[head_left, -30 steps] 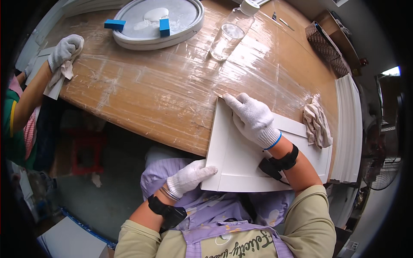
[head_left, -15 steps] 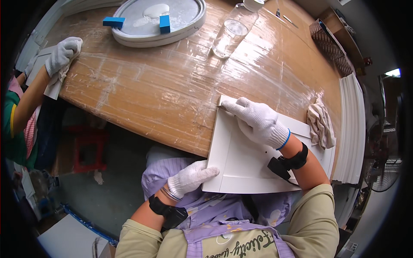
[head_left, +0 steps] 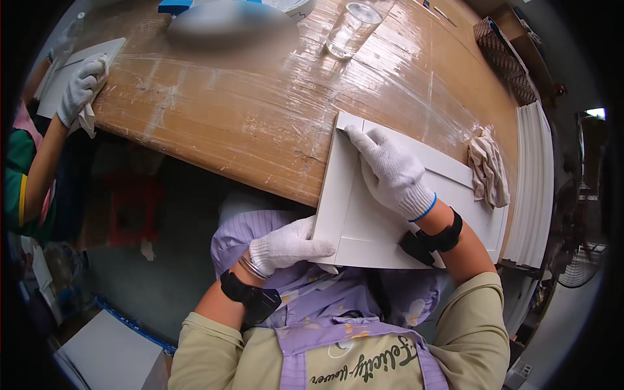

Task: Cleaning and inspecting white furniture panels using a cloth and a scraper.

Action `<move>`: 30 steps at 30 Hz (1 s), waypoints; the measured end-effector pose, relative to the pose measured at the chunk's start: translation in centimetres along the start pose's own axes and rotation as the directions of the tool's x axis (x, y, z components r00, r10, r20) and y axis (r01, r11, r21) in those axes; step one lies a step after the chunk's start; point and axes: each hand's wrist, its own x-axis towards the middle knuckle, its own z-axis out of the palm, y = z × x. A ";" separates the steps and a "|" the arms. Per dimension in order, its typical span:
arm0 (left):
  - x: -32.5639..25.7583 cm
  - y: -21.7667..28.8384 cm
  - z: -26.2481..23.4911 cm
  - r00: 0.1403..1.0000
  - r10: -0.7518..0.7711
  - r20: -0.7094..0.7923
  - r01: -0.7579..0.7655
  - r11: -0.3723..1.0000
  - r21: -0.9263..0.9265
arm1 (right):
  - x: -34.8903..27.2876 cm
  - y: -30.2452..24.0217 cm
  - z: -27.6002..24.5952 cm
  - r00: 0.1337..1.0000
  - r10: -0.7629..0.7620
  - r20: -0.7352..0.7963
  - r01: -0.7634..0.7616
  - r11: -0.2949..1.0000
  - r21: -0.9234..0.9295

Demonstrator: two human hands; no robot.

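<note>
A white framed panel (head_left: pixel 390 232), looking like a cabinet door, lies tilted across the table edge and above my lap. My left hand (head_left: pixel 290 247) wears a white knit glove and grips the panel's near left corner, thumb on top and fingers beneath. My right hand (head_left: pixel 392 169), also gloved, lies over the panel's far left part. Its thumb and forefinger pinch a small, thin dark piece (head_left: pixel 342 132) against the border strip near the far left corner. Most of that piece is hidden by the fingers, so its kind is unclear.
The table (head_left: pixel 247 130) is covered in clear film. A crumpled beige cloth (head_left: pixel 489 170) lies right of the panel; a clear bottle (head_left: pixel 351 32) stands farther back. White panels (head_left: pixel 532 185) stack at right. A co-worker's gloved hand (head_left: pixel 82 88) holds a cloth at left.
My right hand has slid the dark piece toward the panel's far left corner. My left hand has shifted a little, with more thumb over the panel. The view has tilted down slightly.
</note>
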 end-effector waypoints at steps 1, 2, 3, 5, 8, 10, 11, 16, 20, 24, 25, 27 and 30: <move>-0.3 0.3 0.2 0.995 -0.070 0.076 0.073 0.997 -0.037 | -0.2 -0.2 0.1 1.000 0.013 0.001 -0.013 0.999 -0.049; -0.7 0.1 -0.1 0.995 -0.068 0.068 0.071 0.997 -0.044 | -0.8 -0.7 0.4 0.993 -0.085 0.080 0.089 0.995 -0.037; -1.0 -0.1 -0.3 0.983 -0.169 0.072 0.168 0.985 0.026 | -1.8 -1.4 0.4 0.971 -0.181 0.156 0.186 0.982 -0.023; -1.4 -0.1 -0.1 0.961 -0.269 0.069 0.262 0.960 0.095 | -3.3 -2.6 -0.1 0.871 -0.333 0.361 0.320 0.942 0.098; -1.8 0.3 0.7 0.980 -0.197 -0.012 0.197 0.980 0.015 | -3.7 -2.5 -0.9 0.958 -0.192 0.215 0.153 0.970 0.187; -1.5 0.1 0.9 0.983 -0.185 -0.012 0.185 0.982 0.026 | -3.7 -0.2 0.9 0.981 0.010 -0.196 0.031 0.978 0.204; -1.5 0.1 1.0 0.986 -0.163 -0.027 0.164 0.986 0.026 | -3.9 -0.1 0.7 0.980 0.011 -0.199 0.030 0.979 0.203; -1.4 0.1 0.8 0.991 -0.127 -0.027 0.129 0.987 0.098 | -4.7 -0.3 0.0 0.998 -0.053 0.040 0.050 0.995 0.087; -1.4 0.1 0.9 0.990 -0.137 -0.035 0.140 0.988 0.073 | -5.2 0.0 0.1 0.999 -0.052 0.009 0.052 0.997 0.060; -1.3 0.3 0.8 0.985 -0.163 -0.049 0.167 0.981 0.098 | -5.0 0.3 0.3 0.999 -0.020 -0.045 0.023 0.998 0.051; -1.2 0.1 0.7 0.986 -0.163 -0.030 0.165 0.981 0.098 | -4.9 0.5 0.4 0.993 0.019 -0.120 -0.012 0.998 0.055; -1.3 0.0 0.6 0.986 -0.165 -0.015 0.165 0.982 0.096 | -5.1 0.0 0.0 0.998 -0.011 -0.063 0.015 0.998 0.062; -1.2 0.0 0.6 0.984 -0.175 -0.042 0.179 0.979 0.101 | -4.9 -0.1 0.0 0.999 -0.006 -0.038 0.009 0.997 0.075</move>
